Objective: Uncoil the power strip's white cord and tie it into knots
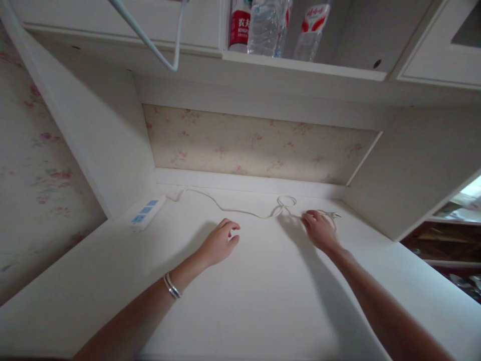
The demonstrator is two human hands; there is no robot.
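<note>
A white power strip (148,212) with blue socket faces lies at the left of the white desktop. Its thin white power cord (240,211) winds along the back, forms a small loop right of the middle, and ends in a plug (333,215). My right hand (318,228) is closed at the cord between that loop and the plug; the fingertips and the cord inside them are partly hidden. My left hand (221,241) hovers over the middle of the desktop, thumb and fingers curved apart, holding nothing. Two silver bangles circle the left wrist.
White side panels (101,135) flank the desktop (240,306). Overhead, a cabinet shelf (300,66) carries several plastic bottles (263,27). A pale bent rod (146,37) hangs down at upper left. Shelves with items (451,240) stand beyond the right panel.
</note>
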